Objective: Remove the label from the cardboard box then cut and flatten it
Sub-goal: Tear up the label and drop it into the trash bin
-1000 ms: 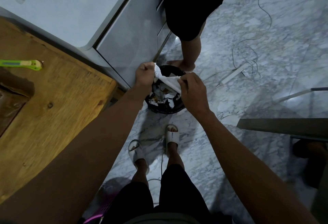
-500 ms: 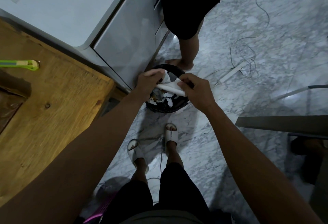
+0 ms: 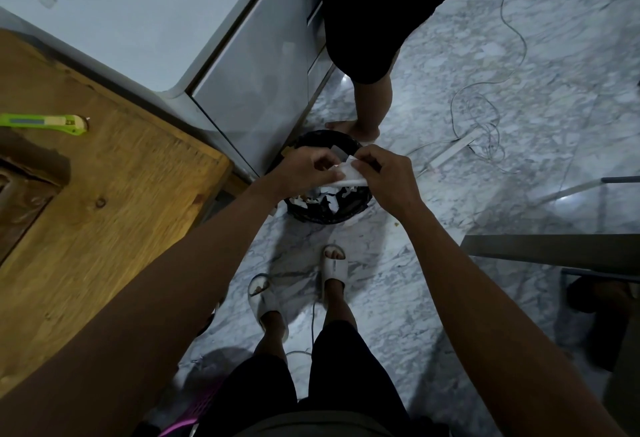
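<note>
White crumpled label paper (image 3: 348,173) is sitting pinched between both hands, which are meeting directly above a round black bin (image 3: 360,206) on the floor. The left hand (image 3: 304,171) is curling its fingers around the left end of the paper, knuckles up, while the right hand (image 3: 386,177) is gripping the right end with thumb and fingers folded over it; the two hands are almost touching each other. The paper is being held in the air over the bin's mouth, not resting on anything. Below it, the bin is holding torn white scraps (image 3: 313,199) against its dark lining. Both bare forearms are reaching forward from the bottom corners of the view. Beneath them, the person's own feet in white slippers (image 3: 334,268) are standing on the grey marble floor (image 3: 519,38), just short of the bin. On the far side of the bin, a second person's leg (image 3: 372,104) in dark shorts is standing with a bare foot just beside the rim. At the left, a wooden surface (image 3: 104,211) is carrying a green utility knife (image 3: 45,123) near its far edge, well apart from the hands, and brown cardboard (image 3: 20,190) is showing at the left border, though how much of the box this is cannot be told. A pale grey cabinet (image 3: 249,90) is standing between the wooden surface and the bin. Thin white cables (image 3: 485,118) are trailing across the floor to the right.
</note>
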